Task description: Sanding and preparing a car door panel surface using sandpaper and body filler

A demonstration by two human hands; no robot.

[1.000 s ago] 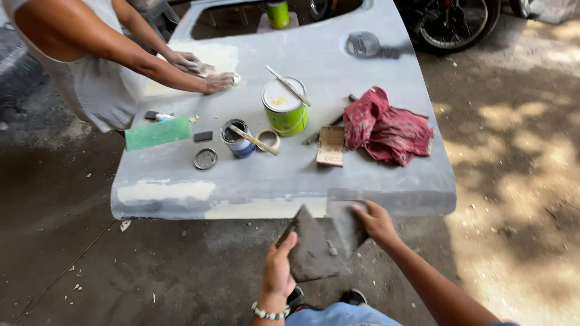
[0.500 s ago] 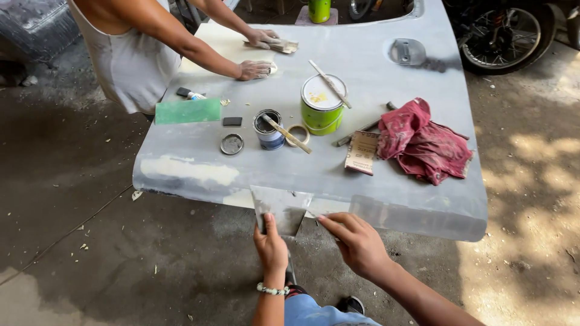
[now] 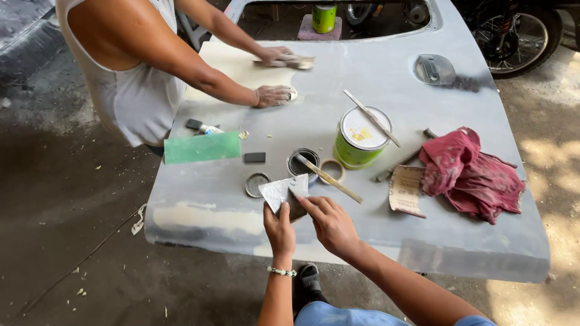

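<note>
Both my hands hold a folded grey sheet of sandpaper (image 3: pixel 283 192) above the near edge of a grey primed car door panel (image 3: pixel 374 78) lying flat. My left hand (image 3: pixel 279 228) pinches it from below with thumb and fingers. My right hand (image 3: pixel 331 223) grips its right side, index finger laid across it. Just beyond the sheet stand a small open tin (image 3: pixel 302 162) with a wooden stick (image 3: pixel 329 178) across it, its round lid (image 3: pixel 257 184), and a green paint can (image 3: pixel 361 137) with a stick on top.
Another person in a white sleeveless shirt (image 3: pixel 130 90) sands the far left of the panel with both hands. A red rag (image 3: pixel 471 175), a sandpaper piece (image 3: pixel 406 190), a green block (image 3: pixel 202 147) and a small black block (image 3: pixel 254 157) lie on the panel. A motorcycle wheel (image 3: pixel 519 36) stands far right.
My hands lifted the sandpaper from below the panel's edge up over the panel and folded it smaller. The view moved closer and left.
</note>
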